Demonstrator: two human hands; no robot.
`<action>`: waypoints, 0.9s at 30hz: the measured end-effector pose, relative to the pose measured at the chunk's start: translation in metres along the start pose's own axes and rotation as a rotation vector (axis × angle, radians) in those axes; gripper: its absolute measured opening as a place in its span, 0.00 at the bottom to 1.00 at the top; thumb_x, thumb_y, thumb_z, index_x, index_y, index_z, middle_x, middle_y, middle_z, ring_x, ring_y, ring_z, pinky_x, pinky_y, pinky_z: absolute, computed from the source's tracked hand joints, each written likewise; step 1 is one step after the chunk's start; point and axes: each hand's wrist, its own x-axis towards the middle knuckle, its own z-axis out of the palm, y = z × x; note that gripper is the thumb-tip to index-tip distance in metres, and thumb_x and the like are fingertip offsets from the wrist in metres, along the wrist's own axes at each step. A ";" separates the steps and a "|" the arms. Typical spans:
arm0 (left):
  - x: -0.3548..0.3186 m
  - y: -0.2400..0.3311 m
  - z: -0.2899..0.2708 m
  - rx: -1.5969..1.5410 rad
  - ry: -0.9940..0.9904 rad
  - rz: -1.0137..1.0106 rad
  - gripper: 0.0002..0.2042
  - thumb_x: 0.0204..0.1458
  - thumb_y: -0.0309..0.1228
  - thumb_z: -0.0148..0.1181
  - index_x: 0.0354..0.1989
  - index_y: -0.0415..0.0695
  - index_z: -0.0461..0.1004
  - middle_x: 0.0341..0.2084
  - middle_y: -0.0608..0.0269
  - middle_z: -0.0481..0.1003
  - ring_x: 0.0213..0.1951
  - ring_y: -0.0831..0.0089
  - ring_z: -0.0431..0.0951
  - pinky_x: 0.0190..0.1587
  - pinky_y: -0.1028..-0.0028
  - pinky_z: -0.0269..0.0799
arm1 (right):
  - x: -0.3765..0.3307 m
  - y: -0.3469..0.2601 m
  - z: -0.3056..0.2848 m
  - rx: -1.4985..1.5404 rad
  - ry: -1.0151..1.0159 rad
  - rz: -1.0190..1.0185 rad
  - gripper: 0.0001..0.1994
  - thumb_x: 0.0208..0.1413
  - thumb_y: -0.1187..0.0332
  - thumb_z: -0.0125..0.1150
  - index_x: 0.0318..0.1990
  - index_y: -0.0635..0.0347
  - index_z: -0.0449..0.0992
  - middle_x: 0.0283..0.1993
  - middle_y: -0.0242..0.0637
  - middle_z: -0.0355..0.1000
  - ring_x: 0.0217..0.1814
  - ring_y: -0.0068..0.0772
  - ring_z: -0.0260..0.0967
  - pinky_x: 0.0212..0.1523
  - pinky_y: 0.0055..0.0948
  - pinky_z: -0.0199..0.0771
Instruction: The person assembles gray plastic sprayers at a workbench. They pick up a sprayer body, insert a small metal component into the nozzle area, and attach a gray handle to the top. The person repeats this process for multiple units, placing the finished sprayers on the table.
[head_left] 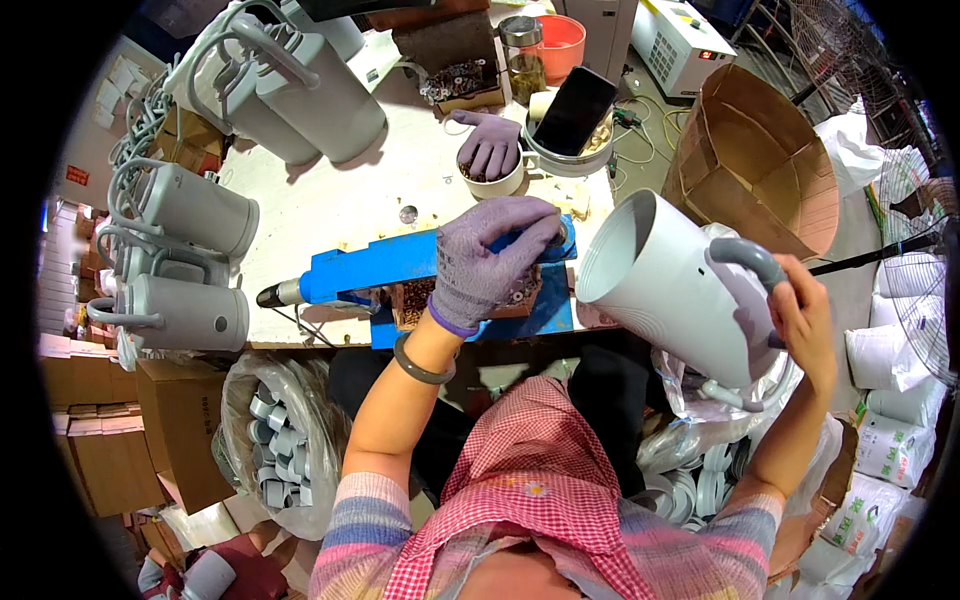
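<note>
My left hand [487, 258], in a purple-grey knit glove, is over the right end of a blue metal bench tool [385, 268]. Its thumb and fingers come together by a small dark part at that end; what they hold, if anything, is hidden. Bare, my right hand [805, 318] grips the curved handle of a grey plastic watering can [680, 290]. The can is tilted off the table's right edge, its wide round opening facing left toward the tool. Beneath my left hand, a tray of small brownish parts [413, 302] sits within the tool's base.
Several finished-looking grey cans [325, 105] stand at the table's left. Ahead are a cup with a spare glove [490, 150], a phone [575, 110] on a pot, and a jar [523, 60]. Bags of grey parts [280, 440] flank my lap. An open carton [755, 160] stands right.
</note>
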 end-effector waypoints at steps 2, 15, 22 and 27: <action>-0.002 -0.001 0.004 -0.077 0.019 -0.112 0.11 0.50 0.26 0.69 0.42 0.38 0.81 0.35 0.60 0.81 0.35 0.76 0.81 0.42 0.77 0.77 | 0.013 -0.012 -0.002 0.022 -0.041 -0.016 0.13 0.67 0.62 0.51 0.44 0.64 0.74 0.20 0.21 0.58 0.21 0.11 0.52 0.21 0.18 0.51; -0.017 0.009 -0.033 -0.673 0.033 -0.404 0.25 0.55 0.24 0.61 0.62 0.35 0.65 0.44 0.58 0.76 0.45 0.76 0.75 0.52 0.77 0.72 | 0.098 -0.093 0.024 -0.210 -0.237 -0.399 0.17 0.64 0.58 0.57 0.37 0.67 0.73 0.20 0.38 0.56 0.21 0.24 0.51 0.23 0.30 0.57; -0.026 0.017 -0.027 -0.436 0.068 -0.569 0.18 0.62 0.36 0.55 0.53 0.33 0.74 0.34 0.65 0.76 0.35 0.81 0.72 0.40 0.80 0.71 | 0.120 -0.129 0.064 -0.238 -0.291 -0.484 0.19 0.60 0.54 0.60 0.37 0.65 0.76 0.21 0.48 0.65 0.20 0.43 0.61 0.25 0.37 0.63; -0.035 0.003 -0.010 -0.356 -0.005 -0.642 0.18 0.63 0.40 0.55 0.45 0.32 0.77 0.34 0.61 0.80 0.35 0.80 0.75 0.39 0.76 0.72 | 0.115 -0.125 0.074 -0.325 -0.326 -0.368 0.21 0.59 0.50 0.59 0.35 0.64 0.76 0.19 0.50 0.66 0.22 0.52 0.65 0.26 0.41 0.64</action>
